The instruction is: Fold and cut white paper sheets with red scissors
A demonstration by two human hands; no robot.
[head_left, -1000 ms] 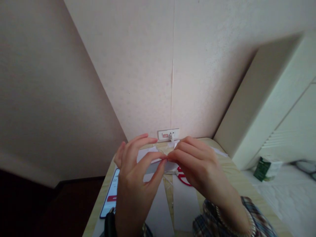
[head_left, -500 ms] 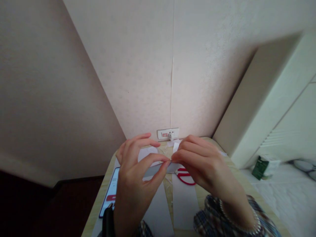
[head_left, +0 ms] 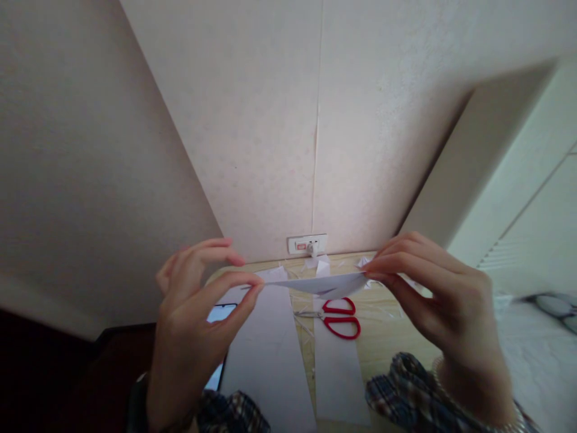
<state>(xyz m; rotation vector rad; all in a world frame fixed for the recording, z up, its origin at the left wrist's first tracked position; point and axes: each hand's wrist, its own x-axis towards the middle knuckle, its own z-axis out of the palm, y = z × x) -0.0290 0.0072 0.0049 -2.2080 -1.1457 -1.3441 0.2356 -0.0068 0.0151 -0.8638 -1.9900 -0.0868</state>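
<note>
A narrow piece of white paper stretches in the air between my hands, seen nearly edge-on and sagging slightly toward the right. My left hand pinches its left end between thumb and forefinger, the other fingers raised and curled. At the right end, the thumb and fingertips of my right hand are closed on it. Beneath the paper lie red-handled scissors, their blades pointing left. White paper sheets rest flat on the table under and in front of the hands.
The light wooden table stands against the wall, with thin paper scraps scattered over it. A phone lies at the left, partly behind my left hand. A wall socket holds a white plug. At right are a white cabinet and glasses.
My hands have moved apart, left hand leftward and right hand rightward, from fingertips almost touching. The paper now spans between them, and the scissors show fully.
</note>
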